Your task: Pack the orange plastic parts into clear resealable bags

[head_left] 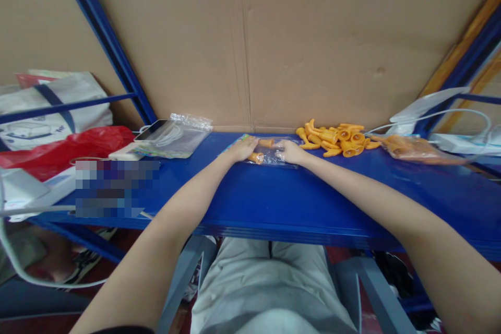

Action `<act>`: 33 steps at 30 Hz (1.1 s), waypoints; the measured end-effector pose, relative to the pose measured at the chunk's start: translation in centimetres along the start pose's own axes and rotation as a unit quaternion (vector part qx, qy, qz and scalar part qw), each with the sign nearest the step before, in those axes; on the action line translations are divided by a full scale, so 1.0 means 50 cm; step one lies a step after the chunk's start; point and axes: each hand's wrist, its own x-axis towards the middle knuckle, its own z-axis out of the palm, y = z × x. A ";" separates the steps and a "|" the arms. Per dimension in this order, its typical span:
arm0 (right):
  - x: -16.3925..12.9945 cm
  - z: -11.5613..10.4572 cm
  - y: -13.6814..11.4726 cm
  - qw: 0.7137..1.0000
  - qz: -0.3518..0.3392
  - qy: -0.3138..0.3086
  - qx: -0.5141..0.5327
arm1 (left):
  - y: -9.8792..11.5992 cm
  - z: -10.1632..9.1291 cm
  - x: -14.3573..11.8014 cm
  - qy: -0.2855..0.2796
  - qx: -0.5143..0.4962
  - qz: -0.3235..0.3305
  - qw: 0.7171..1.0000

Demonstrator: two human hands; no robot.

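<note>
I am at the step of filling a small clear bag (270,155) with orange plastic pieces, as far as I can judge. The bag lies flat on the blue shelf (274,198) in front of me, near the cardboard wall (250,42). My left hand (243,149) rests on the left end of the bag with the fingers nearly flat and only a little bent; it presses the bag down and does not close around anything that I can see. One orange piece (256,157) lies just beside its fingertips, and another one (266,142) lies at the top of the bag. Whether they are inside the bag or on top of it, I cannot tell.

My right hand (289,152) is on the right end of the bag, fingers curled lightly on the plastic. It seems to pinch the film, but this part is too small to be sure.

The pile of orange pieces (336,138) is just to the right, apart from my hand. I think the next move needs one hand to keep the bag open and steady while the other brings a piece from the pile.
</note>
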 end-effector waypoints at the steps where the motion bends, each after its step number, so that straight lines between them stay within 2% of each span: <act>1: -0.001 0.001 -0.001 1.000 -0.016 -0.015 -0.001 | -0.002 0.000 0.000 0.001 0.001 -0.003 1.000; 6: -0.007 0.003 -0.002 0.995 -0.089 -0.045 0.018 | -0.012 0.003 0.003 0.014 0.000 0.002 1.000; 10: -0.012 -0.011 -0.002 0.993 -0.095 -0.070 0.016 | -0.017 0.007 0.008 0.025 -0.011 0.002 1.000; 12: -0.019 -0.024 -0.002 0.995 -0.072 -0.074 -0.015 | -0.022 0.009 0.012 0.028 -0.015 -0.004 0.999; 15: -0.039 -0.052 -0.004 0.994 -0.011 -0.038 -0.102 | -0.035 0.009 0.019 0.032 -0.012 -0.011 0.999; 19: -0.069 -0.095 0.006 0.973 0.068 0.036 -0.218 | -0.053 0.000 0.017 0.033 -0.003 -0.035 0.999; 21: -0.078 -0.106 0.023 0.960 0.108 0.052 -0.255 | -0.057 -0.006 0.012 0.029 -0.001 -0.051 0.998; 24: -0.082 -0.106 0.057 0.949 0.156 0.042 -0.272 | -0.054 -0.014 0.001 0.029 0.001 -0.062 0.998; 27: -0.077 -0.097 0.083 0.950 0.165 0.041 -0.262 | -0.046 -0.019 -0.009 0.036 -0.001 -0.069 0.997; 33: -0.066 -0.089 0.095 0.950 0.177 0.047 -0.253 | -0.045 -0.024 -0.014 0.039 -0.014 -0.065 0.997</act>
